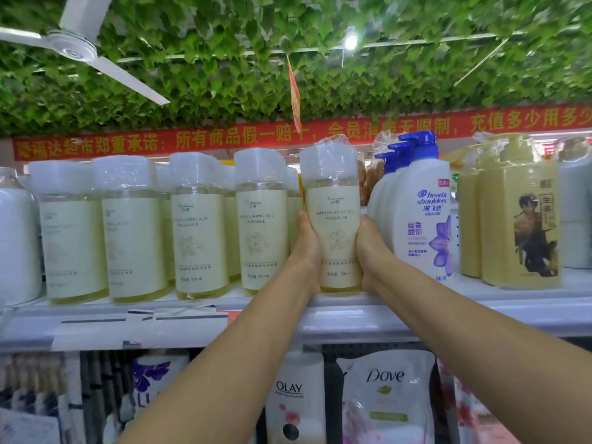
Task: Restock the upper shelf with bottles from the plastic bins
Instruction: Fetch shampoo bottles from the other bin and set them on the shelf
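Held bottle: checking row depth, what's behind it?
Behind the held bottle, wrapped packets show to its right. Directly behind is covered by the bottle and both hands.

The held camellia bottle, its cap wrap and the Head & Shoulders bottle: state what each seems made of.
Camellia bottle, gripped by left hand and right hand: seemingly clear glossy plastic, since pale yellow liquid shows through; matte cream label. Cap wrap: thin translucent film, crinkled and bunched on top. Head & Shoulders bottle: opaque white plastic, smooth sheen, with a blue pump, likely plastic too.
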{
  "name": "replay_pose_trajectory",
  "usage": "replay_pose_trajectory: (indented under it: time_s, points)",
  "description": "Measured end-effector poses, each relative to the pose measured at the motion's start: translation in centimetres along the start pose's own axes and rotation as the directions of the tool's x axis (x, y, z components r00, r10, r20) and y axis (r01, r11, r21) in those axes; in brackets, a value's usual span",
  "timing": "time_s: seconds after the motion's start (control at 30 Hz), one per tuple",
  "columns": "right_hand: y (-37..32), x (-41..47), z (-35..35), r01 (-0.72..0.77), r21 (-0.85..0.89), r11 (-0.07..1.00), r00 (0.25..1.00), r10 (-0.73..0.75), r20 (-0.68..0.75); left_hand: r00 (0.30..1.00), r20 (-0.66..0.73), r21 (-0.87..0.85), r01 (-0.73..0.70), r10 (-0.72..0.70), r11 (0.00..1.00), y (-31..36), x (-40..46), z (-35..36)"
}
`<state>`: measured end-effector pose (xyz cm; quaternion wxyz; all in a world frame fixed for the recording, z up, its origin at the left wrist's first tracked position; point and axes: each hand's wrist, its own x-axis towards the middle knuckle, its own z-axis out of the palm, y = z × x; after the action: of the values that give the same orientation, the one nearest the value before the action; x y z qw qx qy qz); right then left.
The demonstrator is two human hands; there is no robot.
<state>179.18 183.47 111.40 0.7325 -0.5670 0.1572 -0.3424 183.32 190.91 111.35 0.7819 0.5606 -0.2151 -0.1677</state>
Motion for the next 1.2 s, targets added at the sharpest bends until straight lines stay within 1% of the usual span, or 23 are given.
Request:
replay_pose_trajectory:
  time_s: [0.13, 0.3, 0.4, 0.47, 0.5, 0.57, 0.6, 0.67, 0.73, 0.8, 0.87, 0.97, 1.03, 1.13, 1.17, 1.2]
  points:
    - [-0.3, -0.7, -0.1, -0.021, -0.013, 1.000, 1.000, 0.021, -0.003, 1.000, 0.027, 0.001, 0.010, -0.010, 1.000, 0.3, -0.6, -0.2]
    - [-0.6, -1.5, 0.0, -0.022, -0.052, 0.998, 1.000, 0.022, 0.007, 0.999, 0.025, 0.018, -0.031, 0.030, 0.999, 0.3, -0.9, -0.4]
    - [-1.1, -2.3, -0.3, -0.005, -0.082, 0.997, 1.000, 0.004, -0.010, 0.996, 0.056, 0.031, -0.075, 0.074, 0.997, 0.6, -1.8, -0.3]
    - [-1.4, -2.7, -0.6, 0.059, -0.139, 0.989, 0.998, -0.060, -0.006, 0.990, 0.087, 0.045, -0.116, 0.111, 0.992, 0.8, -2.2, -0.5]
    - [-1.5, -3.1, -0.8, 0.106, -0.172, 0.979, 0.994, -0.105, 0.015, 0.986, 0.104, 0.090, -0.140, 0.130, 0.986, 0.8, -2.5, -0.7]
    - [-1.5, -4.0, -1.1, 0.219, -0.240, 0.946, 0.975, -0.203, 0.086, 0.973, 0.145, 0.178, -0.203, 0.179, 0.963, 0.6, -3.2, -1.3]
    - [-1.3, -4.4, -1.2, 0.278, -0.275, 0.920, 0.959, -0.253, 0.124, 0.963, 0.177, 0.193, -0.234, 0.201, 0.953, 0.4, -3.7, -1.8]
    - [-1.0, -5.0, -1.5, 0.362, -0.330, 0.872, 0.931, -0.321, 0.173, 0.931, 0.254, 0.258, -0.326, 0.262, 0.909, -0.2, -4.3, -2.7]
    - [-0.8, -5.2, -1.8, 0.408, -0.367, 0.836, 0.912, -0.355, 0.205, 0.906, 0.289, 0.330, -0.396, 0.308, 0.857, -0.6, -4.7, -3.2]
    - [-0.9, -5.4, -1.9, 0.442, -0.380, 0.813, 0.896, -0.376, 0.237, 0.904, 0.287, 0.376, -0.412, 0.318, 0.830, -0.4, -5.0, -3.1]
    - [-1.1, -5.6, -1.8, 0.449, -0.390, 0.804, 0.892, -0.377, 0.251, 0.912, 0.271, 0.400, -0.396, 0.307, 0.826, -0.1, -5.1, -2.7]
    - [-1.0, -5.8, -1.6, 0.432, -0.434, 0.790, 0.902, -0.372, 0.220, 0.920, 0.246, 0.462, -0.387, 0.304, 0.798, 0.0, -5.7, -2.5]
    - [-0.6, -5.8, -1.6, 0.423, -0.461, 0.780, 0.906, -0.380, 0.187, 0.904, 0.248, 0.509, -0.428, 0.349, 0.747, -0.3, -6.3, -2.9]
    - [0.3, -6.3, -1.4, 0.453, -0.480, 0.751, 0.888, -0.430, 0.164, 0.855, 0.204, 0.598, -0.495, 0.477, 0.630, -1.1, -7.2, -4.7]
    - [0.6, -6.5, -1.1, 0.468, -0.501, 0.728, 0.874, -0.465, 0.141, 0.818, 0.176, 0.620, -0.524, 0.548, 0.584, -1.3, -7.4, -5.7]
    - [1.0, -6.7, -1.0, 0.491, -0.542, 0.682, 0.845, -0.523, 0.106, 0.773, 0.147, 0.626, -0.555, 0.617, 0.547, -1.6, -7.6, -6.7]
